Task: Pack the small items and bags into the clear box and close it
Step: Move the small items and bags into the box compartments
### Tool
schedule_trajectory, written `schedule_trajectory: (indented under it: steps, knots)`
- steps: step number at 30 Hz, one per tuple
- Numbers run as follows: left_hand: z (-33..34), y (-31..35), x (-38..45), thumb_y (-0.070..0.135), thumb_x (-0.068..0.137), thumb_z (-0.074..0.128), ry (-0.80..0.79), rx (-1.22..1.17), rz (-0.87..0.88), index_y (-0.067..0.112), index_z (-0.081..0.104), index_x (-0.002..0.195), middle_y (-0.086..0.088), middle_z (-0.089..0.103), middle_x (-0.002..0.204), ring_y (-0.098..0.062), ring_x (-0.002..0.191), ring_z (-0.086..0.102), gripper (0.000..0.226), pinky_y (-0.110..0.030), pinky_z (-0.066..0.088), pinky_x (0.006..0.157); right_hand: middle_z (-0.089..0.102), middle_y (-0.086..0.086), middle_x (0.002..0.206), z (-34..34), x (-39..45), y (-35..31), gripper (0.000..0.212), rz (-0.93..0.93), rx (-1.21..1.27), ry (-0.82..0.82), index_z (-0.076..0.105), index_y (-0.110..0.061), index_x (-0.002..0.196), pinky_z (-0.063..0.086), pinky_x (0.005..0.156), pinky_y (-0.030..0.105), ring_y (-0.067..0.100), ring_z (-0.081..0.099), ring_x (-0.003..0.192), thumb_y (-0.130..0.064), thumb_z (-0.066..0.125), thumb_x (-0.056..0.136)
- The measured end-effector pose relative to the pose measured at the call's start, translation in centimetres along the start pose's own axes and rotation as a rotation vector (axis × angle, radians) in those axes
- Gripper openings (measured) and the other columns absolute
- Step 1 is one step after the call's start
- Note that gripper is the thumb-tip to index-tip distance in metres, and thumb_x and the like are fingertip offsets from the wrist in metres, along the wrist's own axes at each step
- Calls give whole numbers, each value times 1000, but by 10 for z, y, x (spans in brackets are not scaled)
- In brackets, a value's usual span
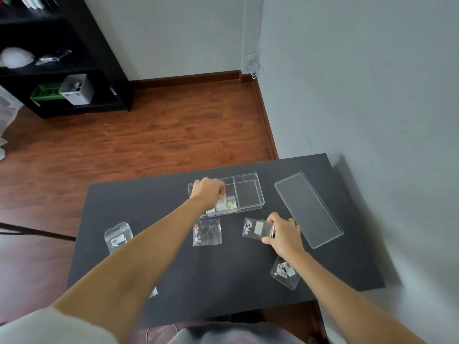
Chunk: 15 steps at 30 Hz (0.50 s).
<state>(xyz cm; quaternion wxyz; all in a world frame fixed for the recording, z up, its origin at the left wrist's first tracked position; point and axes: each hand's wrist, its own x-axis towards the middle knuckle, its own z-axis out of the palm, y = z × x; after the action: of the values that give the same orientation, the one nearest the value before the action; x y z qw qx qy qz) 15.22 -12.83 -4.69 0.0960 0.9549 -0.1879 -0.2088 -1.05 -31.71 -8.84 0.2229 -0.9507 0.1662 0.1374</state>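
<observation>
On the dark bench (pixel 154 244), left part, a blister pack (pixel 118 236) is lying alone near the left edge, wide bare surface around it. Left hand (pixel 208 192) is reaching over the left end of the clear box (pixel 248 192), fingers curled in, pinching a small bag (pixel 221 204) down into a box compartment; other small bags are sitting beside it in the near compartments. Right compartment of the box is showing bare. Box is sitting near the far edge of the bench, lid off. In front of the box, a clear bag with red and white bits (pixel 207 232) is lying flat, apart from both hands. Right of it, right hand (pixel 284 233) is gripping the right side of a bag with white bits and a label (pixel 255 228), fingers closed on it. Clear lid (pixel 309 209) is lying flat and angled just beyond the right hand, toward the wall-side edge. Another bag of white bits (pixel 285 270) is lying partly under the right forearm, near the bench's front right corner. Bench's near middle is open.
</observation>
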Motion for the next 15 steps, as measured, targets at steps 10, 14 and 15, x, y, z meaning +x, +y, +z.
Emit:
schedule_trajectory:
  steps: [10,14,15]
  knots:
    - [17,6,5,-6,83,56,23,337,29,24,69,97,3,72,100,-24,104,54,35,-37,33,98,68,0,95,1,-5,2,44,31,85,3,51,-20,105,36,88,38,24,51,96,-26,81,73]
    - [20,4,-1,14,89,62,80,200,34,19,64,109,-4,61,114,-26,109,53,21,-39,34,99,62,-9,74,-1,-9,1,35,64,165,40,56,-18,96,37,87,38,22,52,90,-22,81,72]
    - [21,3,-4,19,90,61,105,149,34,18,62,113,-5,57,117,-26,111,52,23,-39,34,99,61,-9,71,-3,-10,1,30,72,196,50,58,-17,92,39,85,37,22,53,87,-22,80,72]
